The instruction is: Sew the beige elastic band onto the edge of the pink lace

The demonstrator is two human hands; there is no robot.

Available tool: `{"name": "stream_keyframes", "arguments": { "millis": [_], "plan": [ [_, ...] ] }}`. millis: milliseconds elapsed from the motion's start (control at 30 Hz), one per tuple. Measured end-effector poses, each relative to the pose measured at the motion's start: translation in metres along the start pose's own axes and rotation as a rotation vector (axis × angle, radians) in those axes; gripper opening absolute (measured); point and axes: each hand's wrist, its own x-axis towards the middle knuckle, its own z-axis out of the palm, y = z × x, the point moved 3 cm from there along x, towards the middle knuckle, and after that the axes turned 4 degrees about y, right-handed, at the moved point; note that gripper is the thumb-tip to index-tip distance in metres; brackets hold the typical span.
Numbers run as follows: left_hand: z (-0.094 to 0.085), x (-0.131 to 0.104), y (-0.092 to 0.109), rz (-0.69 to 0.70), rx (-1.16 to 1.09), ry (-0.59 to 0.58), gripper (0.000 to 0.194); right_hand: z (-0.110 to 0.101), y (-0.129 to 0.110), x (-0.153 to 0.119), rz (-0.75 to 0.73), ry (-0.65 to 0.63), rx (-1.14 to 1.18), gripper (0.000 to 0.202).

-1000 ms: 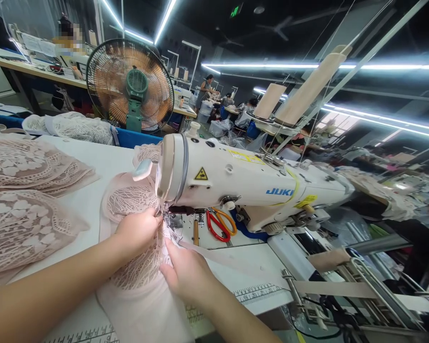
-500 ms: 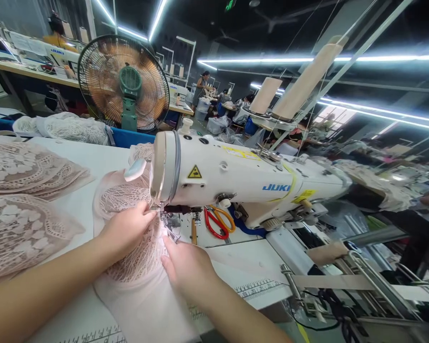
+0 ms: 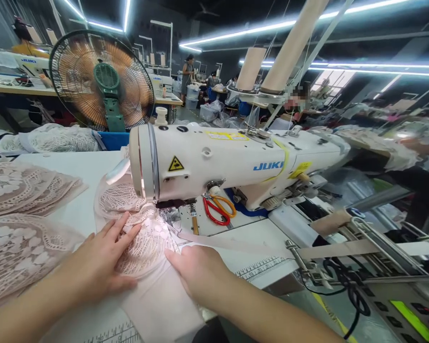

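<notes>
A pale pink lace piece [image 3: 146,247] lies under the head of a white sewing machine [image 3: 214,157], with plain fabric trailing toward the front edge. My left hand [image 3: 103,257] rests on the lace's left part, palm down and fingers spread. My right hand [image 3: 196,271] is at the lace's right edge, thumb and curled fingers closed on the fabric. A pale strip [image 3: 232,243] runs from near the needle area to a metal feeder [image 3: 300,257] on the right. The machine head hides the needle.
Lace piles [image 3: 25,238] lie at the left. Red-handled scissors [image 3: 214,212] and orange handles are beneath the machine arm. Behind stand a large fan [image 3: 105,83] and thread cones [image 3: 250,69]. A person [image 3: 188,76] stands in the far background. A printed ruler [image 3: 260,267] marks the table.
My left hand has moved back from the needle area and spread flat on the lace. My right hand has shifted slightly down and right. The view has turned, moving the machine left.
</notes>
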Motion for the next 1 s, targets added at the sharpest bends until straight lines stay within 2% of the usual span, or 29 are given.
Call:
{"name": "stream_keyframes", "arguments": {
  "millis": [167, 333, 467, 633, 800, 1000],
  "plan": [
    [-0.009, 0.007, -0.002, 0.014, 0.034, -0.017, 0.105, -0.006, -0.001, 0.004, 0.001, -0.020, -0.007, 0.051],
    [-0.001, 0.016, -0.016, -0.017, 0.046, -0.021, 0.107, -0.008, 0.000, 0.011, 0.022, -0.046, 0.005, 0.062],
    [0.001, 0.027, -0.029, -0.010, 0.062, 0.006, 0.107, -0.011, 0.003, 0.020, 0.041, -0.010, 0.017, 0.068],
    [-0.006, 0.040, -0.036, 0.010, 0.064, 0.025, 0.101, -0.019, 0.003, 0.030, 0.101, -0.041, 0.038, 0.061],
    [-0.011, 0.056, -0.045, 0.012, 0.052, -0.051, 0.102, -0.033, -0.003, 0.031, 0.134, -0.120, 0.061, 0.084],
    [-0.019, 0.073, -0.051, 0.060, 0.049, -0.061, 0.085, -0.038, -0.006, 0.032, 0.178, -0.077, 0.116, 0.092]
  ]
}}
